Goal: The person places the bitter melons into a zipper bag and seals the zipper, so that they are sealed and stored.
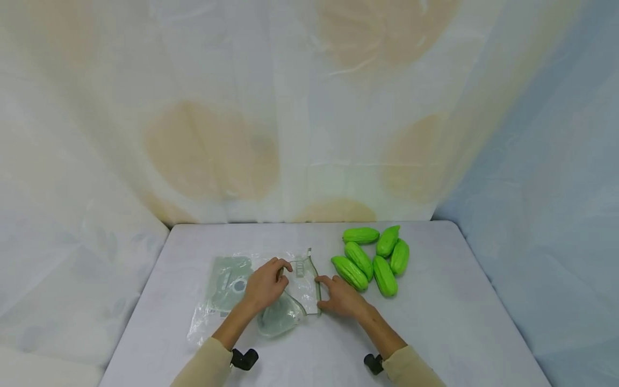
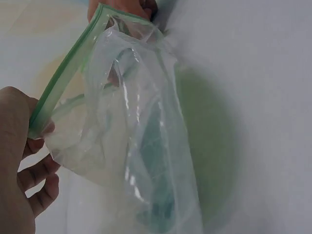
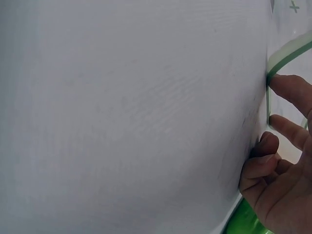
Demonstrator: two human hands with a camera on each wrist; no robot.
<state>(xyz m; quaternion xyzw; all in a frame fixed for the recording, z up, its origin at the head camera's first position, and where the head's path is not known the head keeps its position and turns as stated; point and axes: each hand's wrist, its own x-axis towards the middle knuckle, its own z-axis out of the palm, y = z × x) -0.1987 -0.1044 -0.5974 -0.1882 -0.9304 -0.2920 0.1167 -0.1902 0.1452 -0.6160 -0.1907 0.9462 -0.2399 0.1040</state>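
Note:
A clear zip bag (image 1: 304, 290) with a green strip along its mouth lies between both hands, its mouth spread apart. My left hand (image 1: 265, 285) pinches one end of the strip, and in the left wrist view the hand (image 2: 17, 156) has that corner between thumb and fingers. My right hand (image 1: 343, 298) touches the bag's right edge with its thumb and index finger spread; the other fingers of the hand (image 3: 282, 180) are curled in. Just beyond it lie several bright green ribbed gourds (image 1: 359, 260). The bag's greenish lower part sits beneath the left wrist.
A clear plastic packet (image 1: 198, 322) with a pale green panel lies flat left of the zip bag. The white table (image 1: 445, 317) meets patterned plastic sheeting (image 1: 309, 134) at the back and sides. Each wrist carries a black camera.

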